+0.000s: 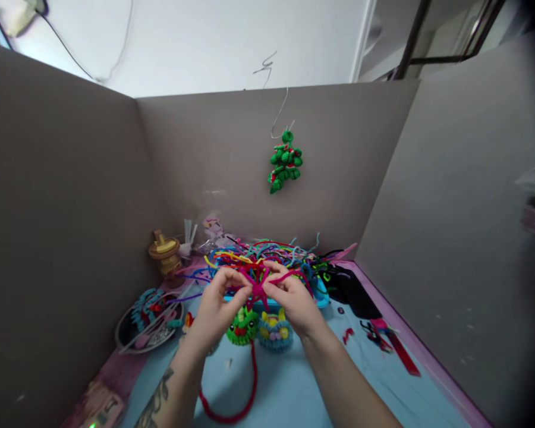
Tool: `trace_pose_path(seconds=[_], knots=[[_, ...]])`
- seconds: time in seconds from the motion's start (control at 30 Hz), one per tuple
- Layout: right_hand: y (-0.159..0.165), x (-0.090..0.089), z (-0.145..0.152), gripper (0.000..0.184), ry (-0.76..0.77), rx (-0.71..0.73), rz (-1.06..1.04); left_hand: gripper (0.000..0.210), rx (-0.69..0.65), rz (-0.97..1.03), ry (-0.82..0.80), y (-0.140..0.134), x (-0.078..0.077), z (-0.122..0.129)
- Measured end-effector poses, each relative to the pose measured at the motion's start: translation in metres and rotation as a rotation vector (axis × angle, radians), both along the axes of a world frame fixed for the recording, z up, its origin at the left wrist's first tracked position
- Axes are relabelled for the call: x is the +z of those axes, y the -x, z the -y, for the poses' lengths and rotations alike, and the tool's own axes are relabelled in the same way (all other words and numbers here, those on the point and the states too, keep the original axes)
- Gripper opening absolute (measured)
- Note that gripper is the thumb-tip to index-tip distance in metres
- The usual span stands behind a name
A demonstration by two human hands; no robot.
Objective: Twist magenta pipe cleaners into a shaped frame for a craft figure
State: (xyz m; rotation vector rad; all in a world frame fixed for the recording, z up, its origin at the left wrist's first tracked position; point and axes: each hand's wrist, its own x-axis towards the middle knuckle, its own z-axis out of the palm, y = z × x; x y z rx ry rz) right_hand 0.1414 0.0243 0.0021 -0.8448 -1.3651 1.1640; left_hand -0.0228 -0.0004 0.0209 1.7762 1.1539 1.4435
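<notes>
Magenta pipe cleaners (pixel 258 290), crossed into a star shape, are held up in front of me at the middle of the view. My left hand (pixel 223 303) pinches the star's left side between thumb and fingertips. On the other side, my right hand (pixel 294 300) pinches it too, with one strand running out above that hand. A long dark pink pipe cleaner (pixel 255 380) hangs below and curves across the blue tabletop (pixel 285 398). Just behind my hands sit a green fuzzy figure (pixel 242 327) and a blue and yellow one (pixel 275 330).
Behind, a blue tray (pixel 322 294) overflows with many-coloured pipe cleaners (pixel 267 252). A bowl (pixel 136 345) of craft bits stands left. Pliers-like tools (pixel 377 334) and a red strip (pixel 403 355) lie right. Grey panels enclose the table; a green ornament (pixel 286 160) hangs at the back.
</notes>
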Motion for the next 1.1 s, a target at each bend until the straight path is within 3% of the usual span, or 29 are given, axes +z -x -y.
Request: trace_pose_path(seconds=[0.1,0.17,0.23,0.4,0.6,0.87,1.1], knots=[[0.002,-0.002,-0.001,0.022,-0.071,-0.172,0.036,0.012,0.29,-0.046,-0.09,-0.005,0.001,0.002],[0.003,-0.004,-0.002,0.022,-0.115,-0.271,0.057,0.015,0.366,-0.055,-0.058,-0.01,0.0,0.004],[0.004,-0.005,-0.002,0.022,-0.138,-0.332,0.068,0.014,0.305,-0.011,-0.011,-0.016,-0.003,0.006],[0.01,-0.005,0.001,0.02,-0.187,-0.356,0.123,0.045,0.141,0.271,0.154,-0.028,-0.009,0.004],[0.016,-0.006,0.004,0.018,-0.19,-0.332,0.149,0.043,0.067,0.498,0.239,-0.026,-0.013,-0.004],[0.022,-0.019,-0.001,0.014,-0.026,-0.271,-0.156,0.029,0.008,0.421,0.208,-0.023,-0.011,-0.002],[0.022,-0.016,-0.001,0.016,-0.062,-0.325,-0.006,0.023,0.055,0.352,0.209,-0.023,-0.01,-0.003]])
